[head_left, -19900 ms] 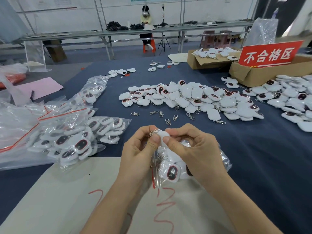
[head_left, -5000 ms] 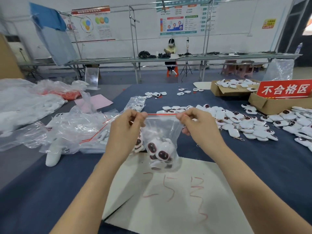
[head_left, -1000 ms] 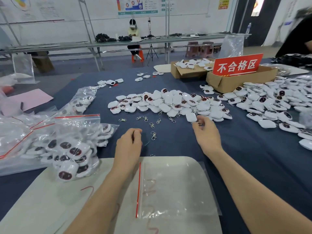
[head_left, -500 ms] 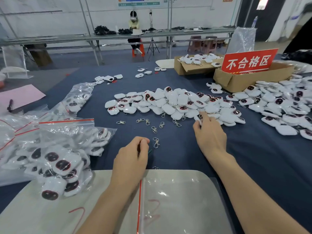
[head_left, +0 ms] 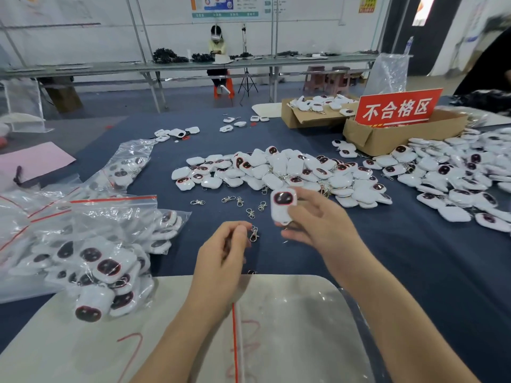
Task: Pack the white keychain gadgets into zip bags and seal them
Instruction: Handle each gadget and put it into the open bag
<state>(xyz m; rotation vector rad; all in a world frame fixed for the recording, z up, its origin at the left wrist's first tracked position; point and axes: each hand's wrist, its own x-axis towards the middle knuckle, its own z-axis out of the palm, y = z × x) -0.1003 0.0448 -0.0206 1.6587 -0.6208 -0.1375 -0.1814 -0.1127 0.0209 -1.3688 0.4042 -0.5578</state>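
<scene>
Beside filled zip bags (head_left: 91,244) an empty bag (head_left: 290,327) lies; left hand (head_left: 221,258) pinches a clasp (head_left: 253,234), right hand (head_left: 320,225) grips a gadget (head_left: 282,207).

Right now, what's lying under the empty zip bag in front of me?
The empty zip bag lies flat on a white sheet; red scribbles show through it. The right forearm hides the bag's right edge.

At centre you see a white gadget (head_left: 282,207) with dark, red-edged face; the tablecloth (head_left: 414,258) is navy.
</scene>
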